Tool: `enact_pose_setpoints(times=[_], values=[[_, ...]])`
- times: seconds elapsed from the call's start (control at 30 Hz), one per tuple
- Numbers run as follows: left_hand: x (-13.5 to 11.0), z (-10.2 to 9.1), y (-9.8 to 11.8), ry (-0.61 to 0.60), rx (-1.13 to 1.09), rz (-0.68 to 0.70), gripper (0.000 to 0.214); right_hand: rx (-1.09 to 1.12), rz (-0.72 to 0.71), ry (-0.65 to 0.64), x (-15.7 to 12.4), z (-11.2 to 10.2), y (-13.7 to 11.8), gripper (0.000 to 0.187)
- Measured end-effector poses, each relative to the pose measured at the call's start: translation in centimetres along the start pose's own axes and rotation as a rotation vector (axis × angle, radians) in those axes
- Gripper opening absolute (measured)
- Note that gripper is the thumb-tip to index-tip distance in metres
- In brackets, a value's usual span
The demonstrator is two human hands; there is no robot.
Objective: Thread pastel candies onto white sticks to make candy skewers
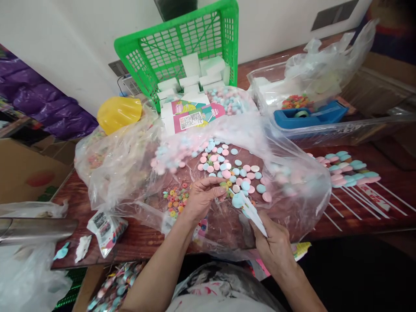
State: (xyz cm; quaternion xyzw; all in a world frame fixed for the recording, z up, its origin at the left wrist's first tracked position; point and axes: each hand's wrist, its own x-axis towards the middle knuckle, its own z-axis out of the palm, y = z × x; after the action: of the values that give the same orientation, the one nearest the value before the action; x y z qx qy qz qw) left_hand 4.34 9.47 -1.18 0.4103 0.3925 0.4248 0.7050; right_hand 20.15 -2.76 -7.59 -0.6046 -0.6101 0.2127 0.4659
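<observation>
My right hand (274,240) is closed around a bundle of white lollipop sticks (259,223). A round pale-blue candy (238,200) is at the far end of the bundle. Close by on the left, my left hand (204,197) has thumb and forefinger brought together beside some yellow-green ring candies (225,185); what is between the fingertips is too small to make out. Pink and blue disc candies (245,175) lie scattered on clear plastic just beyond both hands. Small orange and yellow ring candies (177,199) form a pile left of my left hand.
Finished-looking candy sticks (351,169) lie in a cluster at right. Behind stand a green basket (177,30) with white blocks, a clear bin (260,82) and a blue tape dispenser (299,119). A yellow bowl-like item (118,113) rests on plastic bags at left.
</observation>
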Motion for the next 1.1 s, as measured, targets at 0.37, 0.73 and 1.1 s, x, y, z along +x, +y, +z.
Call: enact_pose_setpoints(times=[0.37,0.73,1.1], values=[[-1.1,0.0,1.6,-0.148,0.842,0.607,0.02,-0.223,0.027,-0.107,0.1,-0.7,-0.5,0.021],[-1.4,-0.9,0.4,-0.117,0.536,0.315,0.01,-0.342,-0.16,-0.128,0.4,-1.4,-0.3,0.024],[-0.3,0.9,-1.2,0.164,-0.167,-0.068,0.025,-0.196,-0.049,-0.025,0.4,-0.1,0.1,0.019]])
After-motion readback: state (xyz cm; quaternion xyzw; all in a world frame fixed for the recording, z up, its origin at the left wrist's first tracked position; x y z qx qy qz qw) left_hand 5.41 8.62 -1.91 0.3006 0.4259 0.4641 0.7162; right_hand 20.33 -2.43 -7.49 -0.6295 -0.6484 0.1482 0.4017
